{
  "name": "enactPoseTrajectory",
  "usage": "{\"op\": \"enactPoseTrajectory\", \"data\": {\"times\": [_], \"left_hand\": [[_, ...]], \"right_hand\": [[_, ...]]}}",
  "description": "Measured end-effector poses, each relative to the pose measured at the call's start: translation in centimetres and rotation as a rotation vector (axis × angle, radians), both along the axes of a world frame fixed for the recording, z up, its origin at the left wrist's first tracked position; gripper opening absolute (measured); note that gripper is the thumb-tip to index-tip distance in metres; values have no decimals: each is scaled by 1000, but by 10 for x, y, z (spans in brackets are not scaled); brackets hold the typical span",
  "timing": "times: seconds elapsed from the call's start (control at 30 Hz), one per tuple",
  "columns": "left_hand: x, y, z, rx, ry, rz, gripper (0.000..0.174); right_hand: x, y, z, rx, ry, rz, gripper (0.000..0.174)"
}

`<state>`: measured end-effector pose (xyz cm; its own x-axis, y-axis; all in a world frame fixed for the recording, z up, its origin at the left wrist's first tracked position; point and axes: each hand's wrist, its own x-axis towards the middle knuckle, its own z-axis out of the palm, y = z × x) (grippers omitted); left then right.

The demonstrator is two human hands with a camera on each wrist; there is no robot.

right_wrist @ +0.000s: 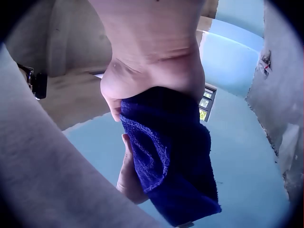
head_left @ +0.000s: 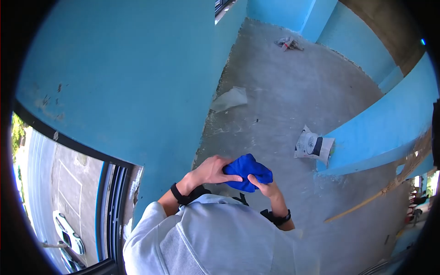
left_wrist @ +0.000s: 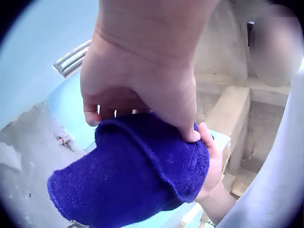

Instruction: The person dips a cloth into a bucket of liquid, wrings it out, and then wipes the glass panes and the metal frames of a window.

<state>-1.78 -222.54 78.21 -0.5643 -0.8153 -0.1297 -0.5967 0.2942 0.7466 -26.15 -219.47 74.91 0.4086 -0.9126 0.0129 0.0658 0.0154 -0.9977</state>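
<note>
A blue towel [head_left: 247, 172], folded into a bundle, is held up in front of the chest between both hands. My left hand [head_left: 211, 170] grips its left side, the thumb laid along the near face. On the right side my right hand [head_left: 266, 187] pinches the cloth, thumb on top. In the left wrist view the towel [left_wrist: 128, 171] shows a hemmed edge folded over, and one flap hangs out to the left under the left hand [left_wrist: 137, 80]. From the right wrist view, the cloth [right_wrist: 171, 156] hangs below the right hand [right_wrist: 152, 76], whose fingers are mostly hidden.
A blue wall [head_left: 128, 82] stands close on the left, above a window [head_left: 112, 206] that looks out on parked cars. A printed sack [head_left: 314, 144] leans by a blue pillar [head_left: 380, 133]. A broom [head_left: 380, 192], a pale sheet [head_left: 230, 99] and crumpled litter [head_left: 288, 44] lie farther off.
</note>
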Motion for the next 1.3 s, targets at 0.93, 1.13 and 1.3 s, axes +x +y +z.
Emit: {"op": "enactPoseTrajectory", "data": {"times": [0.93, 1.13, 1.3], "left_hand": [[-87, -606, -63, 257, 425, -79, 46], [-178, -743, -63, 184, 340, -78, 44], [-253, -846, -44, 129, 161, -140, 39]], "right_hand": [[-112, -577, -46, 120, 83, -165, 45], [-211, -693, -77, 321, -382, -185, 64], [-278, -817, -52, 231, 175, -20, 61]]}}
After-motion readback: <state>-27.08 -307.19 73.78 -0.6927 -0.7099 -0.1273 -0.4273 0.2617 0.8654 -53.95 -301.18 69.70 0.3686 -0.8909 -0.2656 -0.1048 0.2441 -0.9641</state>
